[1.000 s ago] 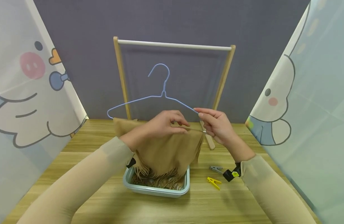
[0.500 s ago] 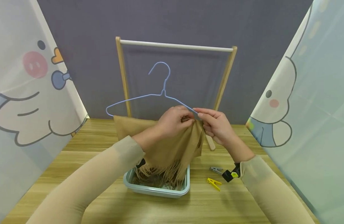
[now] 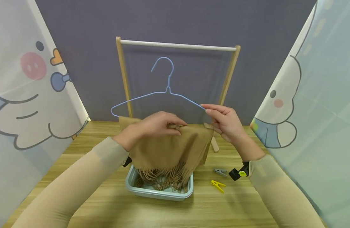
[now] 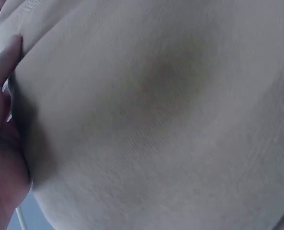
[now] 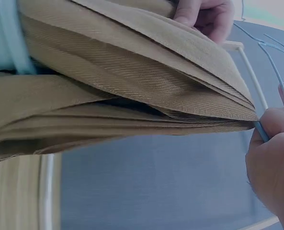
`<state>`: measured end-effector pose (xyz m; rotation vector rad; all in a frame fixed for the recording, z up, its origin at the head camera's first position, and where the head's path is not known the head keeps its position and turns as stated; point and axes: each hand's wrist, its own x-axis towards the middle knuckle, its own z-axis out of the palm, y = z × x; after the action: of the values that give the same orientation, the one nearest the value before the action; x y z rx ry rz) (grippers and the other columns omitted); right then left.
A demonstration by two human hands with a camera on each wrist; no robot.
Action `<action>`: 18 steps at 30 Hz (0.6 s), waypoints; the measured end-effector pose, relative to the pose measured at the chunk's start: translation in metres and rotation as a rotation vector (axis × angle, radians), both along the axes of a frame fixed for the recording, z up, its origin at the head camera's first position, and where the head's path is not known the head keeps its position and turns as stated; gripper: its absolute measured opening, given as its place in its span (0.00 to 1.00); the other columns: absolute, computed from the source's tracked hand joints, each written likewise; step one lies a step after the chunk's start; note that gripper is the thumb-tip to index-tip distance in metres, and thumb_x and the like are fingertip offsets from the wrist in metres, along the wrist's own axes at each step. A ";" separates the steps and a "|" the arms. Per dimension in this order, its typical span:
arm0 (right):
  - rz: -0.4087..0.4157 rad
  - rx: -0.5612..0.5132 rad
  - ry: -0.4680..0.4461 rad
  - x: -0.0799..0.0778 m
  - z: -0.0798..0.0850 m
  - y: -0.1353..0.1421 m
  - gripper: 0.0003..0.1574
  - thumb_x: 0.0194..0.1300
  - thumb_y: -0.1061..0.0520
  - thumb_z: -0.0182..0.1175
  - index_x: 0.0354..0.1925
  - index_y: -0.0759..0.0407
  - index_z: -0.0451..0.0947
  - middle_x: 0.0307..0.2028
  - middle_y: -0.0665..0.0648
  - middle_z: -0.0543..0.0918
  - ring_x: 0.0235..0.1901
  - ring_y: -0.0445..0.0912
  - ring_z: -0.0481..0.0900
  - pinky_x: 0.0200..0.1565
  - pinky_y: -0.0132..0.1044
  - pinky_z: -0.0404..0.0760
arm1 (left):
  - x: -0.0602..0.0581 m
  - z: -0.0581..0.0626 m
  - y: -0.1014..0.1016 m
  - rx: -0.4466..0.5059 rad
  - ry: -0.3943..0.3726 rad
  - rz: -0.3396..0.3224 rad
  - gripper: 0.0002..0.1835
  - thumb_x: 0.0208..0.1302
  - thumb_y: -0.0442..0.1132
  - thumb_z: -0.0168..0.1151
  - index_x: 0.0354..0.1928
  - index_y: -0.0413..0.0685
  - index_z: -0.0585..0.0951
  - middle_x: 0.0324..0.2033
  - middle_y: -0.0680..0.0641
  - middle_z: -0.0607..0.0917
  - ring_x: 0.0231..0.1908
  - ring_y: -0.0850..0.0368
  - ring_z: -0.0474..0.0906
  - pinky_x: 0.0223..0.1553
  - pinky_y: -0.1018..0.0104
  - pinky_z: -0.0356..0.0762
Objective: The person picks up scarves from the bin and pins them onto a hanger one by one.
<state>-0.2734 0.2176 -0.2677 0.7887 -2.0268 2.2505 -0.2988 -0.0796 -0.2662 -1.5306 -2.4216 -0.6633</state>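
A blue wire hanger [image 3: 168, 90] is held up in front of a rack, its hook at the top. My right hand [image 3: 227, 122] grips it near the right corner; in the right wrist view, the thumb and fingers close round the wire [image 5: 260, 130]. A tan fringed scarf [image 3: 166, 148] is draped in folds over the hanger's lower bar, which the cloth hides. My left hand [image 3: 155, 126] holds the scarf's top edge near the middle, thumb on the near side. In the left wrist view, cloth [image 4: 156, 120] fills most of the picture beside the thumb.
A pale blue basin [image 3: 160, 193] stands below the scarf, whose fringe hangs into it. Grey [image 3: 220, 172] and yellow [image 3: 218, 185] clothespins lie on the wooden table [image 3: 106, 202] to the right. Behind stands a rack with a white rail [image 3: 178, 46] and wooden posts.
My left hand gathers cloth by the right corner, then moves back left along the top edge. The scarf now lies flatter and wider there. My right hand and the hanger rise slightly.
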 end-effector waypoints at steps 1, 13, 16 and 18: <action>-0.002 0.001 0.003 0.000 0.002 0.000 0.21 0.84 0.63 0.56 0.55 0.43 0.93 0.15 0.43 0.61 0.14 0.46 0.44 0.18 0.42 0.42 | 0.000 0.002 -0.003 -0.003 0.004 0.001 0.18 0.71 0.41 0.77 0.61 0.50 0.91 0.49 0.52 0.94 0.47 0.60 0.89 0.52 0.60 0.86; -0.020 0.004 -0.007 0.005 0.014 0.011 0.21 0.85 0.62 0.56 0.55 0.43 0.93 0.15 0.44 0.61 0.17 0.49 0.41 0.20 0.43 0.40 | 0.000 0.006 -0.054 0.043 0.168 0.095 0.12 0.71 0.42 0.77 0.54 0.52 0.94 0.43 0.54 0.95 0.41 0.59 0.90 0.47 0.55 0.87; -0.010 0.018 -0.008 0.004 0.012 0.012 0.21 0.85 0.62 0.57 0.55 0.42 0.93 0.14 0.44 0.61 0.17 0.49 0.42 0.20 0.43 0.41 | -0.001 0.005 -0.062 0.036 0.142 0.108 0.10 0.76 0.41 0.71 0.54 0.53 0.94 0.48 0.53 0.96 0.47 0.57 0.93 0.51 0.54 0.89; -0.008 0.020 -0.006 0.004 0.010 0.012 0.21 0.85 0.62 0.57 0.54 0.42 0.93 0.14 0.44 0.61 0.17 0.49 0.42 0.20 0.43 0.41 | -0.001 0.001 -0.065 0.045 0.184 0.118 0.10 0.76 0.41 0.71 0.54 0.52 0.94 0.48 0.52 0.96 0.47 0.56 0.93 0.53 0.53 0.88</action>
<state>-0.2693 0.2300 -0.2576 0.7744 -2.0544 2.2344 -0.2998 -0.1443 -0.2648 -1.3548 -2.3220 -0.5262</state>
